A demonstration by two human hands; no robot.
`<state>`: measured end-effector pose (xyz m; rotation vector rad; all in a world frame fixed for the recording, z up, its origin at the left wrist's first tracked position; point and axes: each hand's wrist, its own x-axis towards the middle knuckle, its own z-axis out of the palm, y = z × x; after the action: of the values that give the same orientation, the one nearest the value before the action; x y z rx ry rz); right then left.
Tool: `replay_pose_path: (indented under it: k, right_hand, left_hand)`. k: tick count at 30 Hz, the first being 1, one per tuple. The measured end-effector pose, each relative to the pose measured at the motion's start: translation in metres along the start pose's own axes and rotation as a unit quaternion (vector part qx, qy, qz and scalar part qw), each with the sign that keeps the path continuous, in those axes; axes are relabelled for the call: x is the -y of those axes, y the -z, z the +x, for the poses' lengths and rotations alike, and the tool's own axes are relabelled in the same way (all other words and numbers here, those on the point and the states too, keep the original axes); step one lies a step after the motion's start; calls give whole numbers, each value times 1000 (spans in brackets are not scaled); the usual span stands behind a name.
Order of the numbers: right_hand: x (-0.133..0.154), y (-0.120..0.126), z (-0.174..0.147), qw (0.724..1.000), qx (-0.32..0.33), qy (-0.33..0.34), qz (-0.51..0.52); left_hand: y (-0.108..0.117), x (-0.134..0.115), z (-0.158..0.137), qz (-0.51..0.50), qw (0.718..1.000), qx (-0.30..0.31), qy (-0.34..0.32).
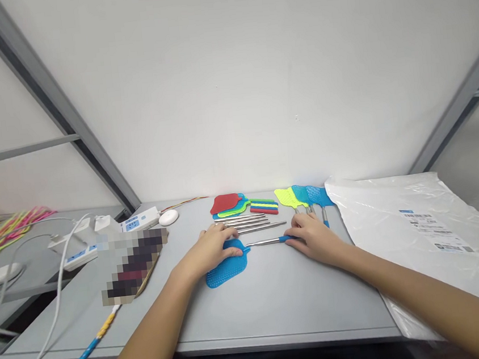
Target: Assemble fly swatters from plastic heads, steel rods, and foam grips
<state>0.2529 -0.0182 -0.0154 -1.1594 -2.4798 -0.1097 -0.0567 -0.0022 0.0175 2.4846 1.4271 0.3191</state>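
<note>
A blue fly swatter head [226, 269] lies flat under my left hand [217, 246], whose thumb and fingers close on its upper edge near the neck. My right hand [313, 237] grips the blue handle of a metal rod [265, 242]. The rod's thin end points left and meets the neck of the swatter head; whether it sits inside cannot be seen. Just beyond my left fingers lie several bare metal rods [248, 222]. Behind them is a pile of swatter heads with a red one [225, 203] on top, beside several coloured grip tubes [264, 206].
Yellow and blue fly swatters [300, 197] with rods lie behind my right hand. A white plastic package [416, 229] covers the right side. At left are a pixelated phone-like object [135, 267], a power strip [141, 219], a white round device [169, 217] and cables.
</note>
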Motion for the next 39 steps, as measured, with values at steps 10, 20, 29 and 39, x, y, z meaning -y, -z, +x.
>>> replay_pose_path:
  k: [10, 20, 29, 39]
  right_hand:
    - [13, 2, 32, 996, 55, 3, -76]
    - [53, 17, 30, 990, 81, -46, -105]
    - [94, -7, -47, 982, 77, -170, 35]
    - [91, 1, -44, 978, 140, -137, 73]
  left_hand:
    - [6, 16, -1, 24, 999, -32, -1]
    - [15, -4, -15, 51, 996, -67, -38]
    - [-60, -66, -58, 7, 994, -66, -86]
    - [-55, -63, -60, 9, 994, 11, -108]
